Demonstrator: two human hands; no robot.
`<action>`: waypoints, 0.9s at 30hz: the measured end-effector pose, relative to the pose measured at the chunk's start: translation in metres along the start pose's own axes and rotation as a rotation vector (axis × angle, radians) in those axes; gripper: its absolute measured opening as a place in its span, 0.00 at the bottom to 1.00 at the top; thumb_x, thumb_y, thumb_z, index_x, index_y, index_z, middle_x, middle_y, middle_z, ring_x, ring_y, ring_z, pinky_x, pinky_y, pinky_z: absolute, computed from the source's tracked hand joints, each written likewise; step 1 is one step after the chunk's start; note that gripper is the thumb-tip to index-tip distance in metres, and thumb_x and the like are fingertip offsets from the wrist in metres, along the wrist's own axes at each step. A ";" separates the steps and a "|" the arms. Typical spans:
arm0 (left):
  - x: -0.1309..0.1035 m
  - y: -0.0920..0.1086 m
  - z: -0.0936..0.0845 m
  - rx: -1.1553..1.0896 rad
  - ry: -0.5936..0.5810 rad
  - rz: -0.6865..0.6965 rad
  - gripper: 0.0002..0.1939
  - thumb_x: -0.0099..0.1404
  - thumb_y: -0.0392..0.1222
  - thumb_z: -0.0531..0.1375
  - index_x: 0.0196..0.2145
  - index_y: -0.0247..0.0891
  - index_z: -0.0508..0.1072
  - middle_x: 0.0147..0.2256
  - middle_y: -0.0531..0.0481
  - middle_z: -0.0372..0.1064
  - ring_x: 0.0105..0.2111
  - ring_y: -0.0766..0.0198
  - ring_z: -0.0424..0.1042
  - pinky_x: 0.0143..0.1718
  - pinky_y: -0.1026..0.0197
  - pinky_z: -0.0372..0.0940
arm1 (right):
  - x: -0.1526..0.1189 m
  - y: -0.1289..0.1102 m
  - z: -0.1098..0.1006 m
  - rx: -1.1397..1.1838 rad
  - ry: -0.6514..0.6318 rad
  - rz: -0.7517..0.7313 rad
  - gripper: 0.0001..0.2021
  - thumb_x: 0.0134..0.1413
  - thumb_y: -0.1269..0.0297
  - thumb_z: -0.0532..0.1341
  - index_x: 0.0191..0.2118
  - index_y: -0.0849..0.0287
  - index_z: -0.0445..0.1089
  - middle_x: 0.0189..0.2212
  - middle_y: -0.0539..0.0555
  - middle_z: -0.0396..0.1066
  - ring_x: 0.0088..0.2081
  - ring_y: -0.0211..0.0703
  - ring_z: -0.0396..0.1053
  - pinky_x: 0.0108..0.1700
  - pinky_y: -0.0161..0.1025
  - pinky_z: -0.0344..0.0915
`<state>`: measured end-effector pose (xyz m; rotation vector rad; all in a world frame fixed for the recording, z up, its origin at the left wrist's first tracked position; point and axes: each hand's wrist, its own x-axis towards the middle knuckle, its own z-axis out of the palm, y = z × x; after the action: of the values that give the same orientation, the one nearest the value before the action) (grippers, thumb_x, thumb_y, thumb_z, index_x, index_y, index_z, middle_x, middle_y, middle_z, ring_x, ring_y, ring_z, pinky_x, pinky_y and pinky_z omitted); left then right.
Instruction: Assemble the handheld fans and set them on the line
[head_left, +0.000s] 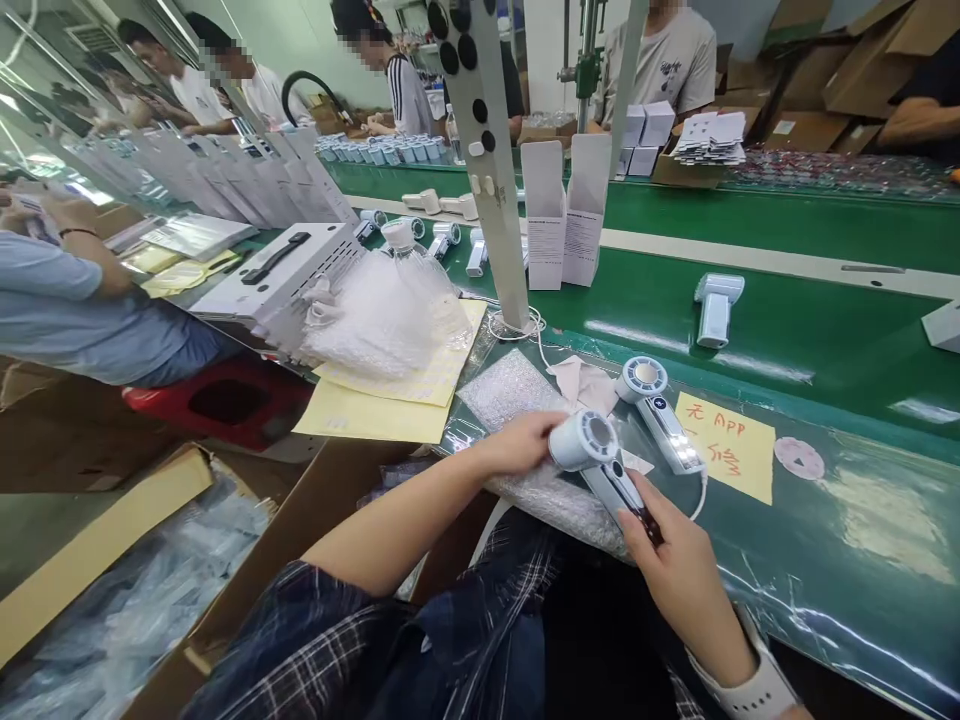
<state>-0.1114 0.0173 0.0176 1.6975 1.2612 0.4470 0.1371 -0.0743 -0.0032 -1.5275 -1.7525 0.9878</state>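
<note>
Pale-blue handheld device with a round barrel head and slim handle [589,448]: held over the near edge of the surface, above clear bubble wrap.
Right hand [675,555]: closed around the lower handle; a white watch band [754,680] circles the wrist.
Left hand [529,440]: apart from the right, at the back end of the barrel; whether its fingers grip it, I cannot tell.
Clear bubble wrap sheet [510,385]: on the glossy green surface [862,590], beyond the left hand.
Second pale-blue device with a white cable [673,437]: lying beyond the right hand, just left of a yellow paper note with red handwriting [739,465].
Round pink sticker [799,458]: right of the note.
Tall white printed cartons [544,245]: two, upright beside the pale perforated post [499,220].
Green conveyor belt [825,330]: carries another pale-blue device [718,312].
</note>
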 end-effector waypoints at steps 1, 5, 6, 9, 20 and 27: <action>0.001 -0.004 -0.002 -0.082 0.034 -0.014 0.18 0.69 0.42 0.55 0.54 0.39 0.73 0.33 0.51 0.71 0.24 0.66 0.66 0.27 0.64 0.64 | 0.002 -0.001 0.004 -0.049 -0.001 -0.037 0.28 0.72 0.43 0.53 0.64 0.58 0.73 0.57 0.65 0.77 0.54 0.62 0.77 0.52 0.52 0.75; -0.002 -0.007 -0.004 -0.285 0.172 -0.047 0.23 0.73 0.45 0.49 0.63 0.41 0.61 0.30 0.58 0.54 0.20 0.70 0.50 0.20 0.67 0.51 | 0.008 -0.008 0.014 -0.280 -0.026 -0.173 0.28 0.75 0.47 0.49 0.65 0.61 0.70 0.50 0.67 0.79 0.45 0.61 0.80 0.42 0.50 0.75; -0.007 -0.004 -0.003 -0.310 0.209 -0.038 0.23 0.73 0.44 0.50 0.63 0.41 0.60 0.30 0.58 0.53 0.20 0.70 0.51 0.21 0.67 0.51 | 0.008 -0.012 0.015 -0.348 -0.024 -0.210 0.28 0.76 0.48 0.48 0.65 0.63 0.70 0.47 0.67 0.79 0.40 0.60 0.79 0.38 0.49 0.73; -0.028 0.014 0.001 -0.099 0.319 0.164 0.22 0.74 0.38 0.50 0.64 0.44 0.61 0.31 0.57 0.58 0.27 0.68 0.61 0.30 0.65 0.61 | 0.005 -0.025 0.019 -0.539 0.016 -0.314 0.25 0.77 0.52 0.48 0.64 0.62 0.71 0.39 0.64 0.78 0.30 0.52 0.76 0.28 0.43 0.65; -0.054 0.051 -0.003 0.877 0.381 0.720 0.29 0.76 0.29 0.46 0.71 0.36 0.46 0.33 0.54 0.70 0.32 0.62 0.68 0.35 0.59 0.67 | 0.018 -0.047 -0.001 0.162 -0.168 0.154 0.24 0.64 0.40 0.59 0.48 0.57 0.75 0.29 0.55 0.75 0.27 0.49 0.73 0.28 0.42 0.67; -0.074 0.074 -0.002 0.965 0.374 0.740 0.21 0.79 0.33 0.44 0.67 0.34 0.55 0.32 0.53 0.69 0.31 0.61 0.69 0.33 0.58 0.66 | 0.024 -0.076 -0.008 0.817 -0.331 0.365 0.30 0.52 0.32 0.68 0.35 0.60 0.70 0.25 0.52 0.71 0.19 0.32 0.59 0.18 0.29 0.45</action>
<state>-0.1030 -0.0486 0.0977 3.0461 1.1290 0.6605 0.0994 -0.0539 0.0643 -1.1787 -1.0166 1.9297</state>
